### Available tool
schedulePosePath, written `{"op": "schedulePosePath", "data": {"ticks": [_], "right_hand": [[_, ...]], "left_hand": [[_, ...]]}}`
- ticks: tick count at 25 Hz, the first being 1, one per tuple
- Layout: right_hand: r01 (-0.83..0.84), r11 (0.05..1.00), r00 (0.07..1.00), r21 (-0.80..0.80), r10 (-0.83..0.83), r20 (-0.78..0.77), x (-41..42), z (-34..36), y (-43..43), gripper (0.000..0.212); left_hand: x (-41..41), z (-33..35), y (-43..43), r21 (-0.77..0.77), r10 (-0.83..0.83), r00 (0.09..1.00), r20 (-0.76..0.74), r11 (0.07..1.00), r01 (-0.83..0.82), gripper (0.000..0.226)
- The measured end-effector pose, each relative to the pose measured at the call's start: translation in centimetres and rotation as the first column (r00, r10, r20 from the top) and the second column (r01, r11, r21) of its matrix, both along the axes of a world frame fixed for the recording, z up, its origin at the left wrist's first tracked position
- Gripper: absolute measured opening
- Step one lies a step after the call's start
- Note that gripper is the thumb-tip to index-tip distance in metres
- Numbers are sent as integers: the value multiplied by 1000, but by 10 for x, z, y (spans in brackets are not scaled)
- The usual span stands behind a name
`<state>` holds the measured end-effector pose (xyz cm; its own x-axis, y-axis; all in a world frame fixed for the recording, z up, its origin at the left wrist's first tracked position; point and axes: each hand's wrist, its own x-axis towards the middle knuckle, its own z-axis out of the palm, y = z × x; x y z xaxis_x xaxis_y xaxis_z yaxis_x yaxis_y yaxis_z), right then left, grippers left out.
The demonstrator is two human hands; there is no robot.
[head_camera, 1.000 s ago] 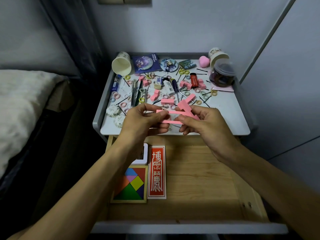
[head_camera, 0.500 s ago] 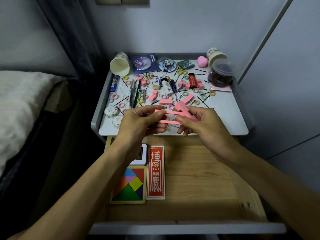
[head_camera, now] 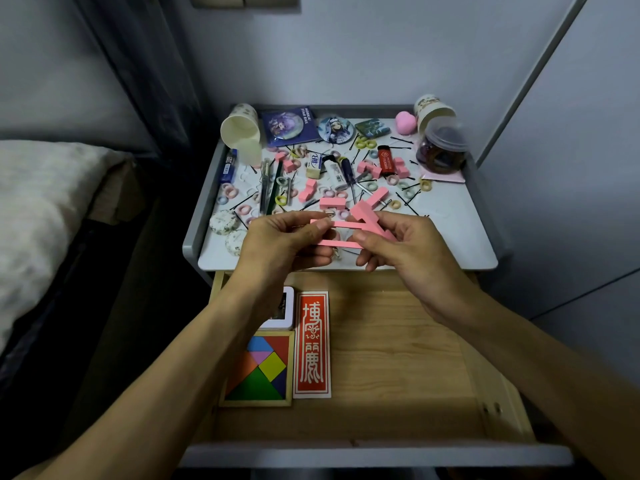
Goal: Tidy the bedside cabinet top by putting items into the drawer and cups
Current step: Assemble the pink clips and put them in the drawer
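Bedroom in a home: a bed (head_camera: 41, 202) with pale bedding lies at left beside a dark curtain (head_camera: 138, 64). Next to it, a grey bedside cabinet (head_camera: 450, 237) stands against the wall (head_camera: 346, 46), its top strewn with hair ties (head_camera: 230, 194), hairpins (head_camera: 401, 139), badges (head_camera: 336, 129) and paper cups (head_camera: 240, 131), above an open wooden drawer (head_camera: 398, 358).
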<state>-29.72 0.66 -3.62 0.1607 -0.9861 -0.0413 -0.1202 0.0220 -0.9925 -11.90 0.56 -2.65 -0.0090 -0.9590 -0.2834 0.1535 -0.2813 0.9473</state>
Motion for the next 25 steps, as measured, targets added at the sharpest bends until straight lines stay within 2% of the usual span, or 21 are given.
{"op": "schedulePosePath", "data": {"ticks": [6, 8, 9, 11, 14, 18, 25], "right_hand": [[-10, 1000, 1000, 14, 10, -11, 0, -2, -2, 21], [13, 999, 986, -42, -20, -167, -3, 1, -4, 24], [26, 992, 947, -122, -64, -315, -6, 2, -5, 27], [8, 961, 799, -277, -173, -576, -11, 5, -10, 33], [-143, 931, 633, -335, -174, -755, -12, 8, -11, 41], [-357, 888, 536, -290, -60, -842, -7, 8, -4, 44], [-441, 880, 550, -179, 106, -829, -11, 5, -5, 40]], "left_hand": [[0, 1, 0, -35, 3, 1000, 28, 999, -2, 12], [1, 0, -1, -70, -2, 997, 71, 998, 7, 12], [1, 0, -1, -84, -7, 996, 94, 996, 14, 13], [0, 0, 0, -91, -27, 993, 117, 995, 38, 14], [-4, 0, 2, -49, -107, 986, 129, 992, 114, 13], [-7, -3, 3, -11, -187, 975, 122, 982, 189, 13], [-9, -3, 4, 35, -232, 966, 112, 973, 230, 6]]}}
